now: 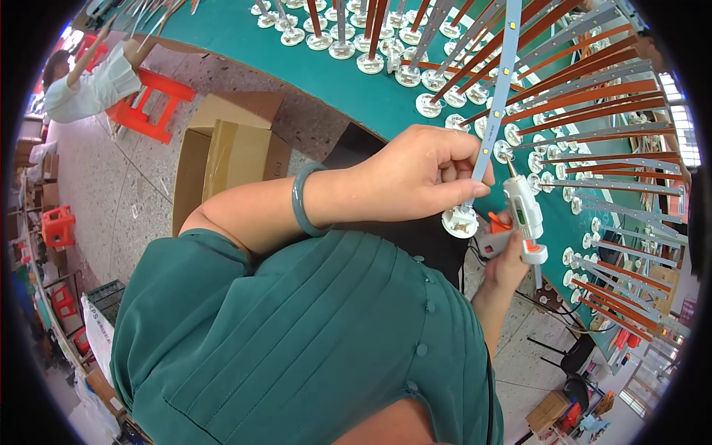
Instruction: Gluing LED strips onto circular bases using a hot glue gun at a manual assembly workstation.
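Observation:
My left hand (426,172), with a grey-green bangle (300,200) on its wrist, pinches a long, pale LED strip (498,96) dotted with small yellow squares. Just below the fingers, at the strip's lower end, is a round white base (460,222); the thumb partly hides where the two meet. In my right hand (508,267) is a white hot glue gun (525,211) with an orange trigger. Its nozzle points up, to the right of the strip and apart from it. A translucent stick shows at the gun's rear end.
Many strips standing on round white bases crowd the green table (348,93), most densely at the far right. An open cardboard box (230,156) stands on the floor at left. Beyond it, a person (93,85) is beside a red stool (154,105). Cables hang at the right.

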The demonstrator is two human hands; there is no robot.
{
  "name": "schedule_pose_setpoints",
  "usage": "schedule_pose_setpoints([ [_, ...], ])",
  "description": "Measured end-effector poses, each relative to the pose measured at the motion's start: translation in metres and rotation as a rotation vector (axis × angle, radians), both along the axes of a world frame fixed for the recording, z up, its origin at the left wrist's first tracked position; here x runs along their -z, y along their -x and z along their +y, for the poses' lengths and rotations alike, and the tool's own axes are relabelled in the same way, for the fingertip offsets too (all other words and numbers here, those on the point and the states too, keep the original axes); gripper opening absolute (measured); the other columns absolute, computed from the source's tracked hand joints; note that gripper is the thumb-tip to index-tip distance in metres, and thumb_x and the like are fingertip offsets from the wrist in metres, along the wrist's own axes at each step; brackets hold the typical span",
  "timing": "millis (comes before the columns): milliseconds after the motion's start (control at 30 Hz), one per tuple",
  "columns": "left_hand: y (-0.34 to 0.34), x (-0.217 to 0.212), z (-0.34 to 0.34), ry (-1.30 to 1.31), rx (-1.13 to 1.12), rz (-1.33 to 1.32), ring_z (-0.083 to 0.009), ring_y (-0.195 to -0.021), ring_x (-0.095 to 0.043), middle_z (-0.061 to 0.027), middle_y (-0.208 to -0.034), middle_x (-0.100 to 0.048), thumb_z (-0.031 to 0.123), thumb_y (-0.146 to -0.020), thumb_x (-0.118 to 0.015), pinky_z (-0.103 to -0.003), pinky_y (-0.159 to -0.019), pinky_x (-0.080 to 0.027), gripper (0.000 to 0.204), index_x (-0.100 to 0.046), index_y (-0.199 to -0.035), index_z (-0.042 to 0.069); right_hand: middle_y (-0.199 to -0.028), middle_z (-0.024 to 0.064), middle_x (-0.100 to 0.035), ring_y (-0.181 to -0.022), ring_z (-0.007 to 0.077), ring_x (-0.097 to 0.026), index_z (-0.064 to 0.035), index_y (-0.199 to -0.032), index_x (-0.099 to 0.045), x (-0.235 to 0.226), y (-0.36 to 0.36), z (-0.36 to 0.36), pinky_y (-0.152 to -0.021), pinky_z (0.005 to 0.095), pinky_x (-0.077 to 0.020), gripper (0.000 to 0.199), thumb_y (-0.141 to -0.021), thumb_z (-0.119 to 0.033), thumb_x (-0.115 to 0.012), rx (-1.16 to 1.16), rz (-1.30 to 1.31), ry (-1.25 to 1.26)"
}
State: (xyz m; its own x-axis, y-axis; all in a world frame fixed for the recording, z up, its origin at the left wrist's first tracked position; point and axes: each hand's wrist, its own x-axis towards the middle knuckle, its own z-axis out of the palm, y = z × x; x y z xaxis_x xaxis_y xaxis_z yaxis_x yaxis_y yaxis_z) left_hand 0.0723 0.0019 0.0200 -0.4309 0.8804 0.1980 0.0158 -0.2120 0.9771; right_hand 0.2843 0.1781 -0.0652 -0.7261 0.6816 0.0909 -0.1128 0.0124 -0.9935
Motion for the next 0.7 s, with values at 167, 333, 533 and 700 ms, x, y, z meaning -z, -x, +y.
schedule_pose_setpoints([
  [167,0.007,0.006,0.000,0.000,0.018,0.059,-0.0039,-0.064,-0.054,-0.0016,-0.076,-0.062,0.009,-0.089,-0.066,-0.021,-0.057,-0.044,0.010,-0.065,-0.094,0.001,-0.103,0.0123,-0.066,-0.085,0.0189,-0.065,0.0022,-0.123,-0.054,-0.021,-0.027,0.040,-0.064,0.0301,-0.0555,0.042,-0.089,-0.016,-0.070,0.146,-0.362,0.169],
  [333,0.008,0.003,0.000,0.043,0.060,0.131,-0.0025,-0.066,-0.053,0.0002,-0.080,-0.063,0.009,-0.090,-0.065,-0.020,-0.056,-0.043,0.009,-0.064,-0.096,0.002,-0.109,0.0135,-0.065,-0.091,0.0159,-0.064,0.0035,-0.119,-0.051,-0.026,-0.030,0.060,-0.079,0.0276,-0.0509,0.042,-0.084,-0.005,-0.073,0.133,-0.446,0.056],
  [533,0.004,-0.005,-0.003,-0.014,0.098,0.273,-0.0082,-0.057,-0.053,-0.0031,-0.069,-0.057,0.008,-0.086,-0.066,-0.024,-0.051,-0.043,0.008,-0.064,-0.086,0.000,-0.093,0.0047,-0.066,-0.079,0.0079,-0.059,0.0022,-0.112,-0.056,-0.023,-0.025,0.057,-0.070,0.0213,-0.0455,0.037,-0.085,-0.014,-0.075,0.303,-0.469,-0.302],
  [700,0.006,-0.003,-0.009,-0.051,0.092,0.298,-0.0082,-0.059,-0.054,-0.0026,-0.078,-0.062,0.004,-0.084,-0.067,-0.024,-0.052,-0.043,0.006,-0.066,-0.090,0.003,-0.080,0.0026,-0.063,-0.066,0.0069,-0.054,0.0009,-0.108,-0.060,-0.019,-0.028,0.069,-0.060,0.0206,-0.0448,0.043,-0.081,-0.024,-0.081,0.478,-0.735,-0.635],
])
